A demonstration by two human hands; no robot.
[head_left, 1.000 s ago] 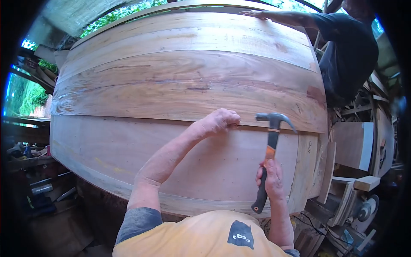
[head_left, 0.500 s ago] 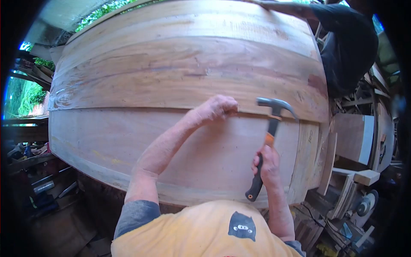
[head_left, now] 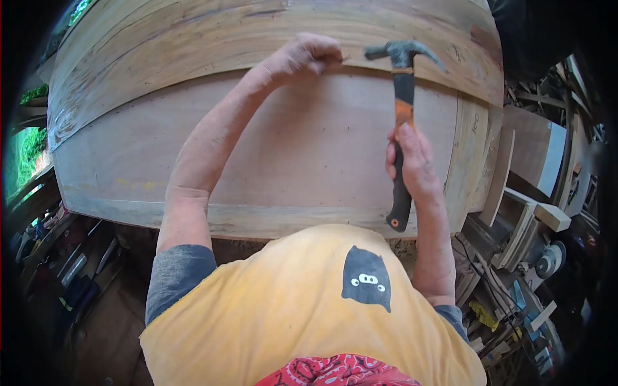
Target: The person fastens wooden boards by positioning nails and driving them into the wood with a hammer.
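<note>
My right hand [head_left: 412, 157] is wrapped around the black and orange handle of a claw hammer [head_left: 402, 90]. The hammer's metal head is raised over the wood, its striking face pointing left toward my left hand. My left hand [head_left: 312, 55] is closed in a pinch at the edge where a wide wooden plank [head_left: 212, 48] overlaps a smoother, pale wood panel [head_left: 309, 148]. Something thin seems to stick out at the fingertips, but blur keeps me from telling what it is. A small gap separates the hammer head from those fingers.
A pale board [head_left: 534, 148] and a wood block [head_left: 552, 217] stand at the right, above a grinder-like disc [head_left: 551, 259] and scrap wood. Tools and timber clutter the lower left. Another person's dark clothing [head_left: 528, 32] shows at the upper right.
My view has tipped downward, so the panel and both hands sit higher in it. The hammer is more upright, and its head remains right of my left hand. Less of the other person shows.
</note>
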